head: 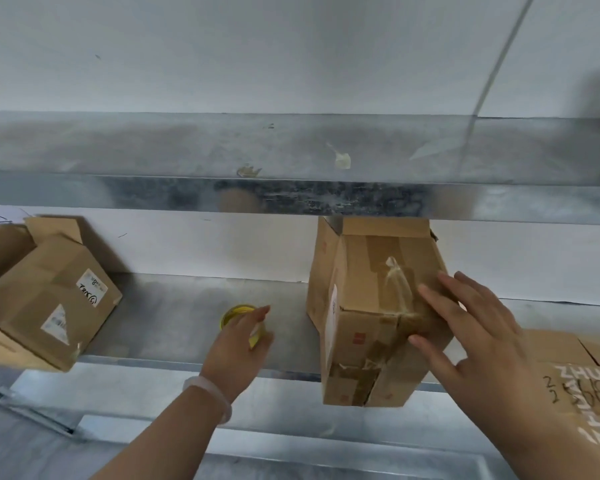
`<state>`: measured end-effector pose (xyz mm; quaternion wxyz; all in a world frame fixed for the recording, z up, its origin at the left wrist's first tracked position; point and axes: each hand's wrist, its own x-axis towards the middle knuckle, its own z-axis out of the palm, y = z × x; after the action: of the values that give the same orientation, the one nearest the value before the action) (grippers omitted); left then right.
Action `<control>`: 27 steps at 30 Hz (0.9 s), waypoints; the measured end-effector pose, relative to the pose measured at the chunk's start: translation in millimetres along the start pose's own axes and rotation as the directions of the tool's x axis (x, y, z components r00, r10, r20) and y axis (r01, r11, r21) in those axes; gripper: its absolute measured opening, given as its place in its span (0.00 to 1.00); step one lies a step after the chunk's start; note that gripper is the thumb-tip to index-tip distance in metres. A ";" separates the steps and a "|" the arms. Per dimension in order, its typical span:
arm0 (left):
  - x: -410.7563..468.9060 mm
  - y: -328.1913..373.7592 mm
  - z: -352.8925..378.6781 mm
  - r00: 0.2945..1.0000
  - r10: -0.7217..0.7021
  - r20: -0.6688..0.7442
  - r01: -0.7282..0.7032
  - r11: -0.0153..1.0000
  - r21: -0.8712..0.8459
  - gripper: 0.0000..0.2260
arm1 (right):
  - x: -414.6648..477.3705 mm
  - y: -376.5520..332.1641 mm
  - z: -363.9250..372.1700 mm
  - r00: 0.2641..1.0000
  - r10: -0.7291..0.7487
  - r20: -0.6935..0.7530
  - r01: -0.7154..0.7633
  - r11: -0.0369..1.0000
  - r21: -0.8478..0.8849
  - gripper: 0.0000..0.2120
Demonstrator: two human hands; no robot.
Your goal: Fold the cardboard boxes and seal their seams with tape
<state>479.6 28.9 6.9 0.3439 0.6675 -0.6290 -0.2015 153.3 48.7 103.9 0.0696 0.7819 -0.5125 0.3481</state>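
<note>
Left of the cardboard box, our left hand reaches forward, grip closed round the yellow tape roll. The box stands on the shelf. On the box's right side our right hand lies flat, fingers spread, grip released. We should press firmly along the seam so the tape bonds.

2 hands show, the left hand and the right hand, each on a bare forearm. Well back from the left fingers, at the wrist, sits 1 pale, milky-white bangle, smooth, rounded and slightly translucent.
</note>
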 end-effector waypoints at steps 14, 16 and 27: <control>18.3 -30.7 -7.6 0.991 0.070 0.111 -0.113 0.883 0.456 0.12 | 19.4 -46.8 -5.0 0.989 -0.142 -0.037 0.140 0.989 -0.047 0.28; 13.5 2.9 -24.4 0.966 0.258 -0.005 -0.241 0.909 0.342 0.11 | 29.3 -57.3 -6.1 0.984 -0.168 -0.065 0.169 0.986 -0.002 0.25; -10.2 136.1 -88.1 0.788 0.615 -0.035 -0.579 0.759 0.299 0.13 | 73.5 -100.0 -6.9 0.983 -0.025 0.179 -0.009 0.982 0.188 0.16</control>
<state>444.7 60.8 162.3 0.3353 0.4841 -0.8065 0.0514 252.2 43.1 179.1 -0.0499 0.8153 -0.4785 0.3222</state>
